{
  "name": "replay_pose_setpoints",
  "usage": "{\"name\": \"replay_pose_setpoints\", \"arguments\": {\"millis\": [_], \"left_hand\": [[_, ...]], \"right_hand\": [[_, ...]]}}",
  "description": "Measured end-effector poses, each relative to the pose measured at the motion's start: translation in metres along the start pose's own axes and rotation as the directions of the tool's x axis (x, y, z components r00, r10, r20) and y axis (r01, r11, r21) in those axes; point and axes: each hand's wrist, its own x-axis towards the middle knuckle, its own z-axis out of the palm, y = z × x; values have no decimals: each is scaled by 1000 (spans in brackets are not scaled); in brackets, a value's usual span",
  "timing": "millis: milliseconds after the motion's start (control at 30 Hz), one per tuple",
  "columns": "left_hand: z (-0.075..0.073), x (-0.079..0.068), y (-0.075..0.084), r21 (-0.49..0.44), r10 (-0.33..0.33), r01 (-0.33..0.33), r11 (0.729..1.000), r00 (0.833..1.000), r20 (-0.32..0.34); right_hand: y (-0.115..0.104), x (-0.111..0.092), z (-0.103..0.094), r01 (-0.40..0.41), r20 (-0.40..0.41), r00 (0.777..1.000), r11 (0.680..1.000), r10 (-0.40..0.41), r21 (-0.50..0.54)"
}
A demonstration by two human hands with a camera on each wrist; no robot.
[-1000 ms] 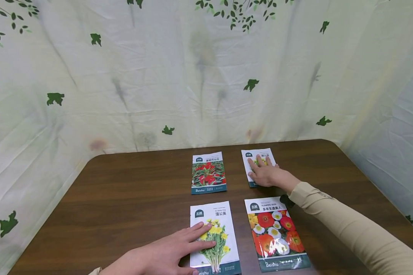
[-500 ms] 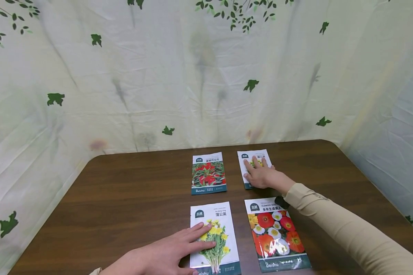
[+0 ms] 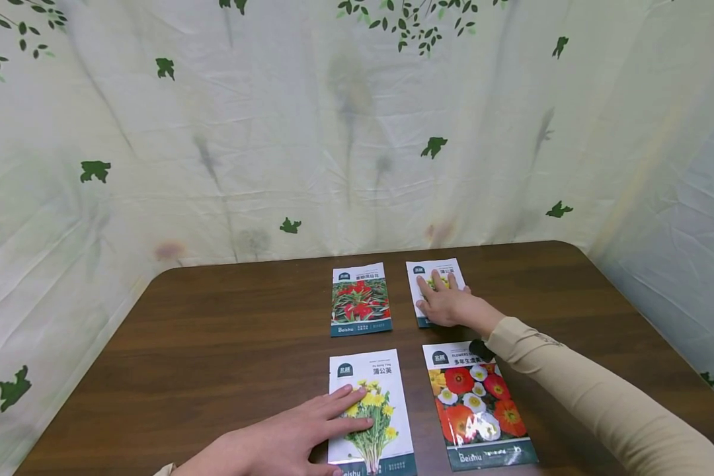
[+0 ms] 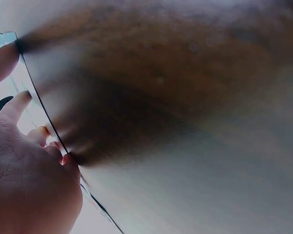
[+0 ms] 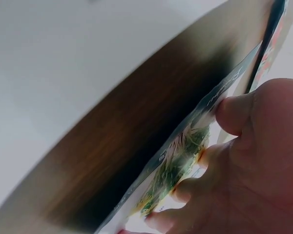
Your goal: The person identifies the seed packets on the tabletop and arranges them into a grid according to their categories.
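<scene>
My left hand (image 3: pixel 291 430) rests with spread fingers on a large white seed packet (image 3: pixel 387 403) with yellow dandelion flowers, at the table's near side. In the left wrist view its fingertips press along the packet's edge (image 4: pixel 36 97). Farther back, my right hand (image 3: pixel 446 305) lies flat on a smaller white dandelion seed packet (image 3: pixel 434 266), fingers straight and spread over its picture. The right wrist view shows the thumb and fingertips on that packet's face (image 5: pixel 178 151); the palm hides its lower right part in the head view.
Left of the small dandelion packet lies a seed packet (image 3: pixel 360 301) with red flowers. A large poppy seed packet (image 3: pixel 482 410) lies partly under my right wrist. The brown wooden table (image 3: pixel 232 330) ends at a pale leaf-printed curtain (image 3: pixel 262 145).
My right hand has slid the small dandelion packet left, closer to the red-flowered one. The left hand and the other packets stay where they were.
</scene>
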Motion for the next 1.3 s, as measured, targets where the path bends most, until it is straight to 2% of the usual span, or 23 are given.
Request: {"name": "replay_pose_setpoints", "arguments": {"millis": [267,933,1300], "left_hand": [[-1,0,0,-38,-21,22,999,1000,19],[0,-1,-1,19,19,-19,1000,1000,-3],[0,-1,-1,17,15,-15,1000,1000,2]], "right_hand": [[-6,3,1,-11,-3,1000,1000,11,0],[-16,4,2,-24,2,1000,999,24,-24],[-15,6,3,-22,-12,1000,999,21,-35]]}}
